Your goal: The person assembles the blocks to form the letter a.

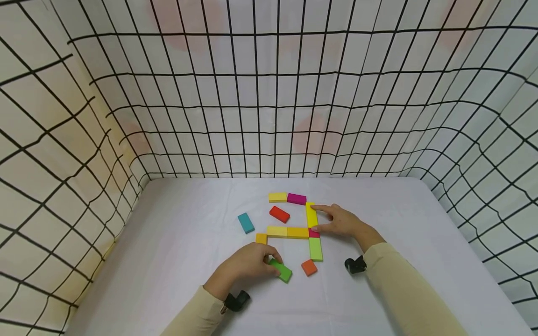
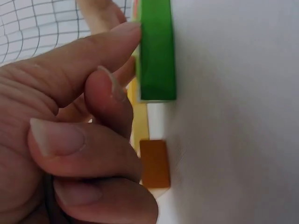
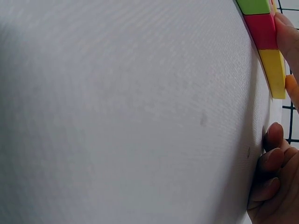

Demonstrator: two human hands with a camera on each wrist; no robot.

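Note:
My left hand (image 1: 247,262) pinches a green block (image 1: 285,273) between thumb and index finger at the near side of the layout. In the left wrist view, the thumb lies against the side of that block (image 2: 158,56), and the other fingers are curled. My right hand (image 1: 345,223) touches the row on the right: its index finger lies on the far part of a bright yellow block (image 1: 311,215), its thumb at the crimson block (image 1: 314,233). A lime block (image 1: 315,250) adjoins the crimson one. In the right wrist view, the remaining fingers are loosely bent near the tabletop.
A pale yellow block (image 1: 277,231) and an amber block (image 1: 298,233) run left from the crimson one. Another pale yellow block (image 1: 277,198) and a magenta block (image 1: 296,199) lie farther back. Loose red (image 1: 279,214), teal (image 1: 246,223) and orange (image 1: 308,268) blocks lie around; black netting (image 1: 277,106) encloses the table.

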